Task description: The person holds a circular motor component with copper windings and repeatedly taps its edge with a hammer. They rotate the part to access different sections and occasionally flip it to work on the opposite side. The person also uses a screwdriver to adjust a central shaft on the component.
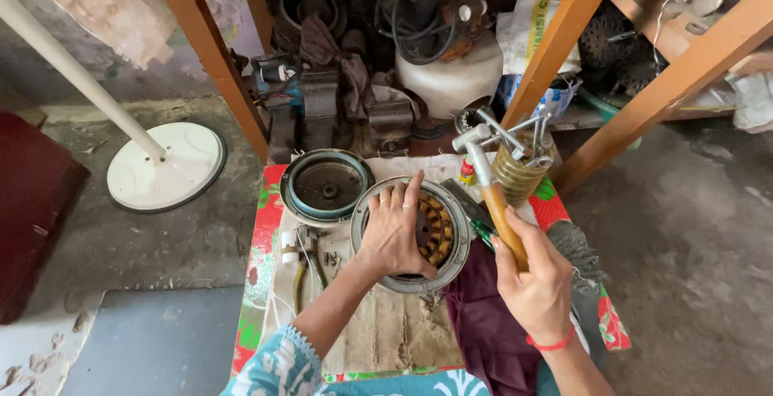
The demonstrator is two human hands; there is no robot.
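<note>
Repair workshop, motor parts (378,41) heaped under wooden shelves (555,41), tin of tools (519,166), concrete floor (684,227)

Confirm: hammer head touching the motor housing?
Apart. Head view shows the hammer, held in the right hand, raised with table showing between its head and the motor housing under the left hand.

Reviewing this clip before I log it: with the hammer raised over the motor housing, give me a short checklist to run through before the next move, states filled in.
1. Right hand grips the hammer by its wooden handle: ok.
2. Left hand lies flat on the round motor housing to steady it: ok.
3. Left fingers out from under the hammer head: cannot tell; the head is raised just right of the housing.
4. Housing sits on the cloth-covered stool top: ok.
5. Pliers and second round cover lie apart from the housing: ok.
</note>
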